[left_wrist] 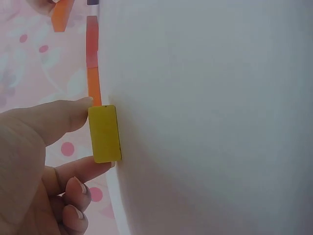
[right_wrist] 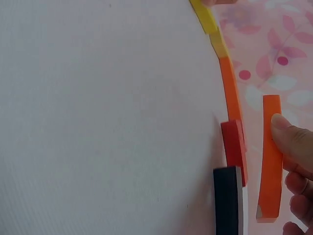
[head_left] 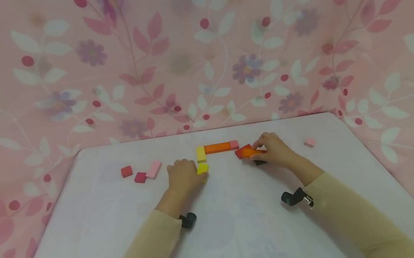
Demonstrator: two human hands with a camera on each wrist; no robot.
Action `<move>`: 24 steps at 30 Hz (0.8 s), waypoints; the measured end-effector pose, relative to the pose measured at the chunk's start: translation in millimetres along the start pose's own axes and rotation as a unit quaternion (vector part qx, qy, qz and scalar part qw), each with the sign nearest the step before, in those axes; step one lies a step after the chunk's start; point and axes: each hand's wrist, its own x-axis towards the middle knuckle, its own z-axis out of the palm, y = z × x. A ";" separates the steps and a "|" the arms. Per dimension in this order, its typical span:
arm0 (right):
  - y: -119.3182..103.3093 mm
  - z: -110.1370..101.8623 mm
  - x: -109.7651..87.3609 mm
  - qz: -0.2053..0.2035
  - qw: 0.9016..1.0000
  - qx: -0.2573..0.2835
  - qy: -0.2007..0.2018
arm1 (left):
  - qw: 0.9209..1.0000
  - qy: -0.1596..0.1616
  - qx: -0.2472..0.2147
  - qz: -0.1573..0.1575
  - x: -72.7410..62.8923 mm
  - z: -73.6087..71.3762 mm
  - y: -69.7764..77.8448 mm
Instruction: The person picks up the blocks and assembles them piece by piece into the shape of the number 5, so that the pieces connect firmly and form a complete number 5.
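My left hand point(head_left: 184, 177) pinches a yellow block point(left_wrist: 104, 134) by its two ends between thumb and finger. Just beyond it on the table lies a paler yellow block point(head_left: 201, 154). A long orange block point(head_left: 217, 148) extends rightward from that one, with a small pink block point(head_left: 234, 145) at its far end. In my right hand point(head_left: 275, 150) is another long orange block point(right_wrist: 272, 161), held above the table. Below and beside it are a red block point(right_wrist: 234, 151) and a black block point(right_wrist: 228, 200), both partly hidden in the head view.
On the left of the white table point(head_left: 225, 235) lie a red block point(head_left: 126, 171), a dark pink block point(head_left: 140, 177) and a light pink block point(head_left: 154, 170). One small pink block point(head_left: 310, 143) sits at the right. A floral curtain point(head_left: 195, 58) hangs behind the table's back edge.
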 end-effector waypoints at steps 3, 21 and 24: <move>-12.2 4.3 0.9 -0.013 1.000 0.003 -0.010 | 1.000 0.004 -0.002 -0.007 0.1 0.7 1.7; -46.7 37.3 11.6 -0.042 0.997 -0.015 -0.070 | 0.998 0.008 -0.014 -0.059 0.5 3.3 12.7; -49.6 41.1 13.1 -0.058 0.996 -0.022 -0.070 | 0.998 0.007 -0.013 -0.060 -0.9 2.2 13.5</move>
